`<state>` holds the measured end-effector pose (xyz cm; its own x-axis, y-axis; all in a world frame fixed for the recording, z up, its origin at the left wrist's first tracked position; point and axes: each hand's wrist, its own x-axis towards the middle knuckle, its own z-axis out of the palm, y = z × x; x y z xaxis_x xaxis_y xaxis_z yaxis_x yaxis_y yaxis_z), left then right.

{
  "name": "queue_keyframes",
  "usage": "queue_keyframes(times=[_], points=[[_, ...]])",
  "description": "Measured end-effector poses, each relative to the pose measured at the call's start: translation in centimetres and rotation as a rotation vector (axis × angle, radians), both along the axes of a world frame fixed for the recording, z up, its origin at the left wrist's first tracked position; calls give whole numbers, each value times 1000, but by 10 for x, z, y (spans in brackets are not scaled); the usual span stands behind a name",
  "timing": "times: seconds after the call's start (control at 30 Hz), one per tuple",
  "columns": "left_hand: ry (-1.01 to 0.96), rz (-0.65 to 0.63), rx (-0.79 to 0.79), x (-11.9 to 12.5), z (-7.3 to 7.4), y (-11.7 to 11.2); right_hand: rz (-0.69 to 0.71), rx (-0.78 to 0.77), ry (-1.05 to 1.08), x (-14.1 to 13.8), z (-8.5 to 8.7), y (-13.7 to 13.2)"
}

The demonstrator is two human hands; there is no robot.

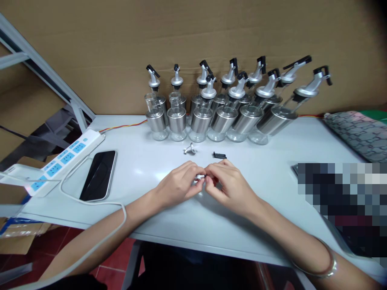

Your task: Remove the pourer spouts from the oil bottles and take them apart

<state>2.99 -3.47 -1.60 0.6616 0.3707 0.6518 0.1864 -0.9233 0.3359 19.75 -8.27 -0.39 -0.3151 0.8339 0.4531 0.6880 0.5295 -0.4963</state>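
My left hand [181, 180] pinches a small silver pourer spout [199, 177], mostly covered by the fingers. At the spout's right end my right hand [232, 184] has thumb and forefinger closed on a tiny dark piece, too hidden to name. The fingertips of both hands almost meet above the table. Just beyond them lie a loose silver pourer spout [190, 149] and black lever pieces [219, 155]. Behind these stand several glass oil bottles with steel sleeves [202, 117]. Most carry silver pourers with black levers; two at the front left have bare glass necks.
A phone [99, 175] lies at left beside a white power strip [65, 161]. A white cable [90, 202] crosses the table's left edge and my left forearm. Cardboard [121, 48] backs the table [272, 161]. Patterned fabric [359, 131] and a blurred-out item [350, 205] sit at right.
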Motion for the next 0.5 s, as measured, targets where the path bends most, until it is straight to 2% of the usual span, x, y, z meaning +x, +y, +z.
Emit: queue_keyframes(times=[0.17,0.5], points=[[-17,7,-27,0,1,-1,-3,13,5,1,0,0],[-43,-14,-113,-1,-2,0,2,-73,82,1,4,0]])
